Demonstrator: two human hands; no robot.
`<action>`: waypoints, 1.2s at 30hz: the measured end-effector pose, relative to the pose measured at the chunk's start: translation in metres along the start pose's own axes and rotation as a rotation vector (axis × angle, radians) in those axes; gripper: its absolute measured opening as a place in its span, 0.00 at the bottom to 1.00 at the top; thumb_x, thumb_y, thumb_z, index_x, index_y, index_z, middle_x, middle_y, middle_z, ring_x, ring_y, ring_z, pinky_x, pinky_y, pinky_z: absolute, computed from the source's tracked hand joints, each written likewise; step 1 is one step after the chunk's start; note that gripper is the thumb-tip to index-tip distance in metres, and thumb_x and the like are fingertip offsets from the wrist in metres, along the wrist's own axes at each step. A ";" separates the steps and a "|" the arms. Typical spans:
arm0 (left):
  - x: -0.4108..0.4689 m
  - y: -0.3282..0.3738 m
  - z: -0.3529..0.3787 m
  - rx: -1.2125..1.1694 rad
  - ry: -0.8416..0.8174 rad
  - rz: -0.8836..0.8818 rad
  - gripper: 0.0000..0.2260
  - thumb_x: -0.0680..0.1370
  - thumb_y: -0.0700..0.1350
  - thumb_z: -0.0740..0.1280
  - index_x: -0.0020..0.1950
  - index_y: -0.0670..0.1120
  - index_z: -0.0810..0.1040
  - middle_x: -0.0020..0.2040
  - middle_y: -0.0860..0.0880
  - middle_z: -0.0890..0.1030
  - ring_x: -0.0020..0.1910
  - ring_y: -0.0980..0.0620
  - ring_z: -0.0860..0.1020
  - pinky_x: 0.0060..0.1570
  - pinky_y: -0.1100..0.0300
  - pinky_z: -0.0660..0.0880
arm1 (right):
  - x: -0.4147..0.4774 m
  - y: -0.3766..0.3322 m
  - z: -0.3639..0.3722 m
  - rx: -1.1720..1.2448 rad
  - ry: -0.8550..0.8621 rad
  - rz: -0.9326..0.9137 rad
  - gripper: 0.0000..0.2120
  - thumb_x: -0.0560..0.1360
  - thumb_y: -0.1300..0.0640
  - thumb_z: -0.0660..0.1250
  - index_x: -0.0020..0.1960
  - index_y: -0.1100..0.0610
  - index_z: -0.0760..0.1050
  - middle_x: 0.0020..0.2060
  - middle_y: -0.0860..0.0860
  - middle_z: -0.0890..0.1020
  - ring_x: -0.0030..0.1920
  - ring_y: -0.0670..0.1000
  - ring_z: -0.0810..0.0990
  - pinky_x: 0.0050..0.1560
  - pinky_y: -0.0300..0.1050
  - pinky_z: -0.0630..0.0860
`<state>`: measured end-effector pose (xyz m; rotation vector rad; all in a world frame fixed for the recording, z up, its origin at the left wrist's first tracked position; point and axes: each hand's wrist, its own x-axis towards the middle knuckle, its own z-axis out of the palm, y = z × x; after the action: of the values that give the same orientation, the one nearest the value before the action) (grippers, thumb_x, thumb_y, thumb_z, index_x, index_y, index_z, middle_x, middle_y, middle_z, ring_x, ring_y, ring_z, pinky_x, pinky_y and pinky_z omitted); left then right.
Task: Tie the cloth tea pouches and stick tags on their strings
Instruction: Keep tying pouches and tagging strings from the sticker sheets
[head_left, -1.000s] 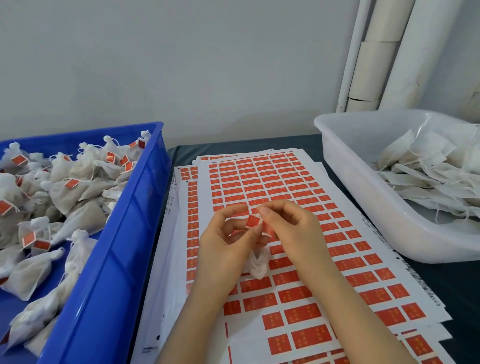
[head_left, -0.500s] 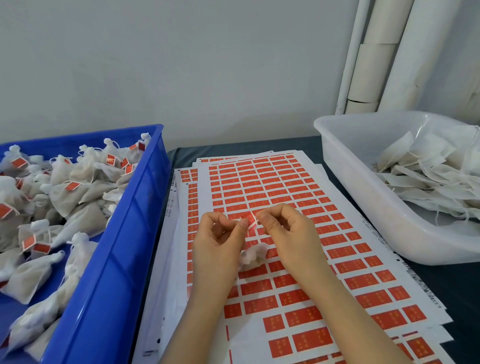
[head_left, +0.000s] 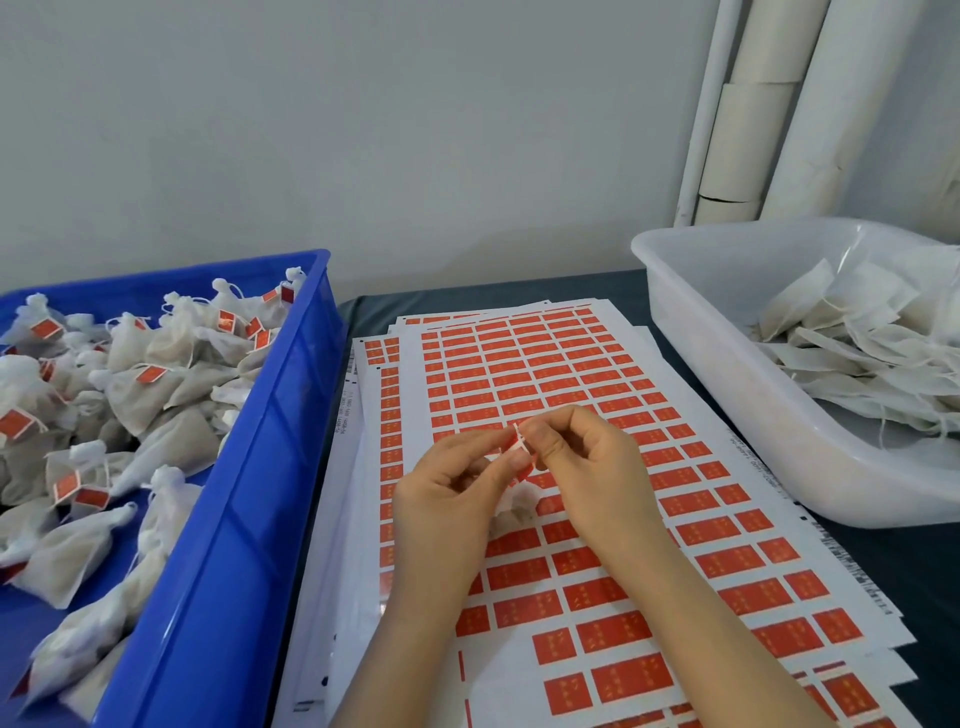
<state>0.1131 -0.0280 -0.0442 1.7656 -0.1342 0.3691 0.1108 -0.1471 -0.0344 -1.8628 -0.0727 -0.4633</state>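
- Head view: two hands meet over the paper, fingertips together. The left hand (head_left: 447, 499) and the right hand (head_left: 587, 467) each pinch one small red tag (head_left: 515, 446) between thumb and forefinger, and the other fingers are curled in.
- The tag is folded and mostly covered by the fingertips. The string cannot be made out.
- Just below the fingers hangs one white pouch (head_left: 511, 508), between the two palms. Its top is hidden by the thumbs, so whether it is tied cannot be told.
- Under the hands lie sticker sheets (head_left: 571, 364), at least three in overlapping layers, each with rows of red tags. The print on them is too blurred to read, and the near sheets are cut off at the bottom edge.
- Left of the fingers stands one blue bin (head_left: 234, 519) heaped with tagged pouches (head_left: 156, 395), too many and too tangled to count. The frame cuts off its left side.
- Right of the fingers stands one white tub (head_left: 727, 374) holding flat pouches (head_left: 852, 338), also cut off at the edge.
- Beyond the tub, white pipes (head_left: 753, 104) rise along the wall.
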 end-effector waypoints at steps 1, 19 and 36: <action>0.000 -0.001 0.000 0.008 -0.005 0.008 0.11 0.66 0.58 0.67 0.47 0.64 0.81 0.46 0.65 0.82 0.49 0.66 0.79 0.42 0.76 0.74 | 0.000 0.000 0.000 0.000 0.000 -0.009 0.05 0.75 0.48 0.63 0.41 0.41 0.73 0.37 0.38 0.79 0.43 0.33 0.76 0.39 0.22 0.71; 0.005 0.004 -0.004 -0.204 0.092 -0.233 0.11 0.65 0.61 0.65 0.40 0.60 0.84 0.40 0.63 0.83 0.42 0.64 0.81 0.32 0.73 0.76 | -0.004 -0.008 0.003 0.063 -0.097 -0.030 0.15 0.65 0.35 0.65 0.43 0.44 0.72 0.39 0.35 0.78 0.43 0.36 0.77 0.38 0.25 0.73; 0.003 0.008 -0.007 -0.371 -0.021 -0.338 0.12 0.67 0.56 0.68 0.43 0.53 0.86 0.39 0.48 0.84 0.36 0.51 0.80 0.42 0.59 0.77 | -0.004 -0.005 0.001 0.114 -0.097 -0.025 0.03 0.75 0.52 0.66 0.43 0.45 0.76 0.39 0.38 0.80 0.43 0.39 0.78 0.41 0.26 0.73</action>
<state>0.1125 -0.0226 -0.0344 1.3933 0.0782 0.0724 0.1060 -0.1433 -0.0316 -1.7736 -0.1844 -0.3780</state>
